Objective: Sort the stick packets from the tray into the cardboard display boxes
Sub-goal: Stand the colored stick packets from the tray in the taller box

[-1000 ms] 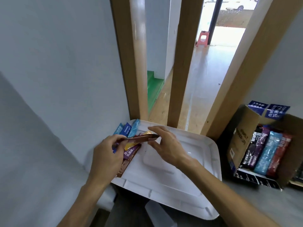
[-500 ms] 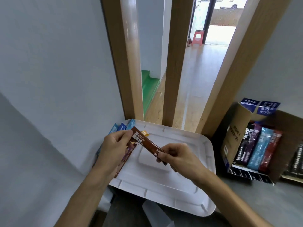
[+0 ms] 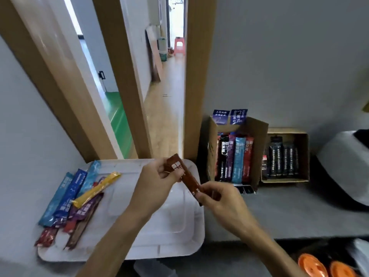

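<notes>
1. Step in hand: one glossy brown stick packet [image 3: 189, 181] is up off the white plastic tray [image 3: 159, 228], held between both hands above the tray's far right corner. It looks like the pause to read or straighten the packet before it is boxed.
2. Left hand [image 3: 157, 180]: reaches in from seven o'clock. The fingers are curled and pinch the packet's upper end, which points towards eleven o'clock.
3. Right hand [image 3: 219, 200]: comes in from five o'clock. Thumb and fingers are clenched round the packet's lower end, so the packet slants from eleven to five between the two grips.
4. Still to sort: a heap of loose stick packets [image 3: 77, 198], blue, yellow, purple, red and brown, lies at the tray's nine o'clock side.
5. Targets: the tall cardboard display box [image 3: 211, 156] stands on the grey counter [image 3: 299, 206] at two o'clock from the hands, with black, purple, blue and red sticks upright in it. The low cardboard display box [image 3: 285, 130], just beside it at three o'clock, holds dark packets.
6. Next move, as I judge it: let go with the left hand, carry the packet towards two o'clock with the right, and drop it in upright. Which box suits brown I cannot tell.
</notes>
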A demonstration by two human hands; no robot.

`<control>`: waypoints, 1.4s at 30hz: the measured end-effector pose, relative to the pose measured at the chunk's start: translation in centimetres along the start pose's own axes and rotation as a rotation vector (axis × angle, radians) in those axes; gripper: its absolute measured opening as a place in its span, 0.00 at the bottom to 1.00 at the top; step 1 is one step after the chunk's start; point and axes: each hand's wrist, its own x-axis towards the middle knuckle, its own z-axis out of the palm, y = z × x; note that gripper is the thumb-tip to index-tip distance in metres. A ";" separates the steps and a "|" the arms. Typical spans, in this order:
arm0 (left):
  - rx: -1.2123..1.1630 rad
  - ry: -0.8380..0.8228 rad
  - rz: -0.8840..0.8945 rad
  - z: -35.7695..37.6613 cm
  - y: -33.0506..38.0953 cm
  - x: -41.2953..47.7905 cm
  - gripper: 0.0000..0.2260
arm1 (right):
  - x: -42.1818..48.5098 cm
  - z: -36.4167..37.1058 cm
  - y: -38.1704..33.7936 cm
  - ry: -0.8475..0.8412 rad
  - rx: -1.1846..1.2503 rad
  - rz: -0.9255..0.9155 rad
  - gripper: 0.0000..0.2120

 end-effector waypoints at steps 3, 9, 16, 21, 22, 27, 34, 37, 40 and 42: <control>0.029 -0.099 0.065 3.1 1.4 1.2 0.07 | -0.3 -2.2 1.4 0.159 -0.142 -0.037 0.04; 0.165 -0.078 0.122 7.6 2.7 2.7 0.14 | 1.6 -3.9 5.3 0.385 -0.078 0.072 0.11; 0.284 -0.041 0.091 9.5 1.4 3.4 0.09 | 3.8 -3.9 6.6 0.457 -0.139 0.108 0.09; 0.293 -0.046 0.104 9.8 1.3 3.6 0.08 | 3.9 -3.7 6.5 0.456 -0.219 0.094 0.10; 0.297 -0.046 0.102 9.8 1.2 3.6 0.08 | 3.9 -3.7 6.5 0.465 -0.269 0.084 0.10; 0.298 -0.049 0.092 9.9 1.0 3.7 0.08 | 3.8 -3.3 6.7 0.453 -0.428 0.040 0.16; 0.259 -0.062 0.075 10.1 1.0 3.8 0.08 | 4.5 -2.6 6.9 0.403 -0.659 -0.091 0.44; 0.251 -0.061 0.074 10.2 0.9 3.8 0.09 | 4.8 -2.8 7.1 0.399 -0.707 -0.072 0.42; 0.251 -0.066 0.085 9.9 0.8 3.9 0.09 | 4.7 -2.8 7.5 0.423 -0.730 -0.088 0.43; 0.250 -0.064 0.090 9.8 0.7 4.0 0.08 | 4.6 -2.8 7.6 0.406 -0.723 -0.089 0.45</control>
